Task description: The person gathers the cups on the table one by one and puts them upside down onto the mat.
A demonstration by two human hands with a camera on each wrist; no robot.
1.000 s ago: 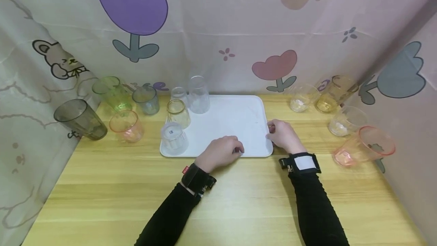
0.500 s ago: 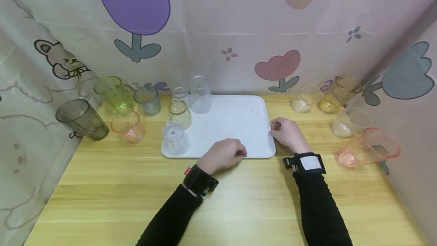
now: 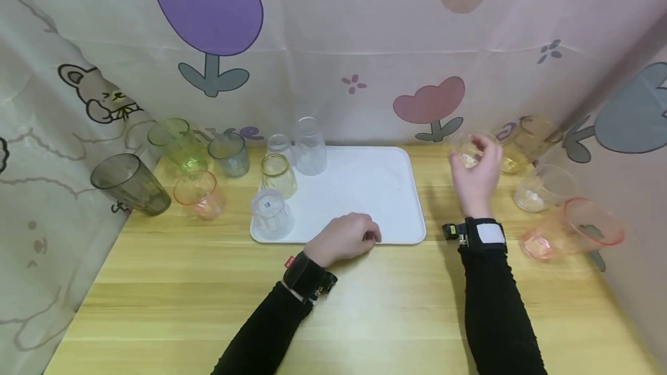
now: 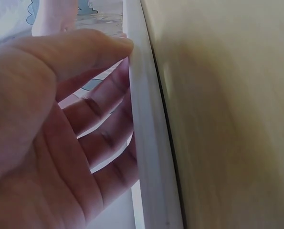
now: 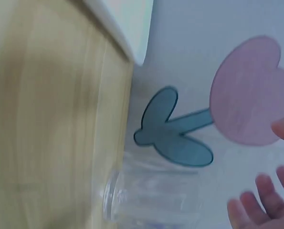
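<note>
My left hand (image 3: pixel 341 239) rests at the front edge of the white tray (image 3: pixel 365 190), its fingers loosely curled against the inside of the rim. In the left wrist view, the thumb tip touches the top of that rim (image 4: pixel 153 124). My right hand (image 3: pixel 476 184) reaches over a clear glass (image 3: pixel 468 160) at the back right, thumb and fingers spread. From the right wrist, the fingers (image 5: pixel 254 207) show apart from the glass (image 5: pixel 156 195), above its mouth. Along the tray's left side, several glasses stand upside down, among them a yellowish one (image 3: pixel 278 175) and a tall clear one (image 3: pixel 311 149).
To the left of the tray stand a green glass (image 3: pixel 179 146), a grey one (image 3: pixel 231 155), a pink one (image 3: pixel 200 195) and a dark one (image 3: pixel 132 187). Right of it are an amber glass (image 3: pixel 516 158), another clear glass (image 3: pixel 537 192) and a large pink glass (image 3: pixel 568 233). A printed curtain hangs behind.
My right hand has left the tray's right edge and moved up and right to the clear glass at the back, its fingers spreading. My left hand has stayed at the tray's front edge.
</note>
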